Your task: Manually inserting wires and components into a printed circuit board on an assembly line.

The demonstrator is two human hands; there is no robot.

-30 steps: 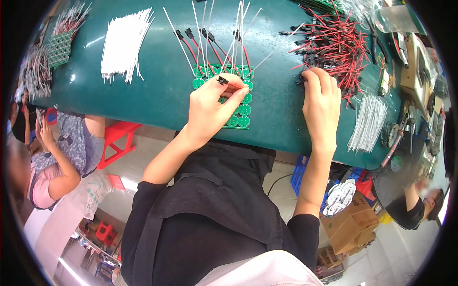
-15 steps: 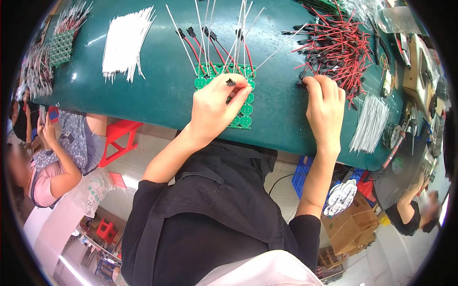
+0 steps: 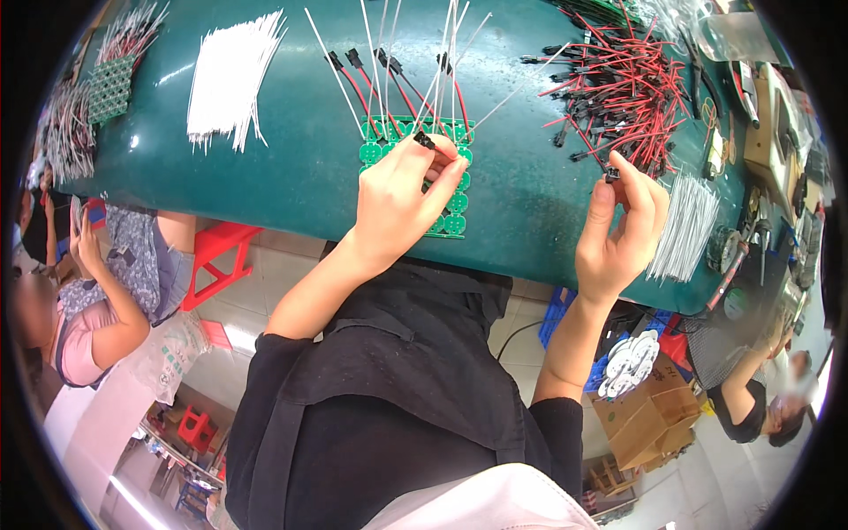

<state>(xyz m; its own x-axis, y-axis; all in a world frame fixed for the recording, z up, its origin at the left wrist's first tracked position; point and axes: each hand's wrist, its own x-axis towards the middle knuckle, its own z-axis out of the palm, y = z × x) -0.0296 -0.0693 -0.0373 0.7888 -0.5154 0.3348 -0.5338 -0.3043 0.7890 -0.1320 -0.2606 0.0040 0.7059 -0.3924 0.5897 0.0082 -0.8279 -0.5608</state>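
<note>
My left hand (image 3: pixel 393 199) is closed over the green circuit board panel (image 3: pixel 456 205) near the table's front edge. A black plug connector (image 3: pixel 424 140) pokes out above its fingers; the rest of that lead is hidden. Several red-and-black leads and white wires stand up from the panel's far rows. My right hand (image 3: pixel 621 230) pinches another black plug connector (image 3: pixel 611 175) between thumb and forefinger, beside the near edge of a heap of red-and-black connector leads (image 3: pixel 632 88).
A bundle of white wires (image 3: pixel 234 79) lies at the back left, and another wire bundle (image 3: pixel 687 231) right of my right hand. More green boards (image 3: pixel 110 88) with leads sit far left. Tools and a cardboard box (image 3: pixel 770 137) line the right side. Other people sit at both sides.
My right hand has moved right and nearer to me, turned over, and now holds a connector taken from the heap's edge. The connector at my left hand has tilted slightly.
</note>
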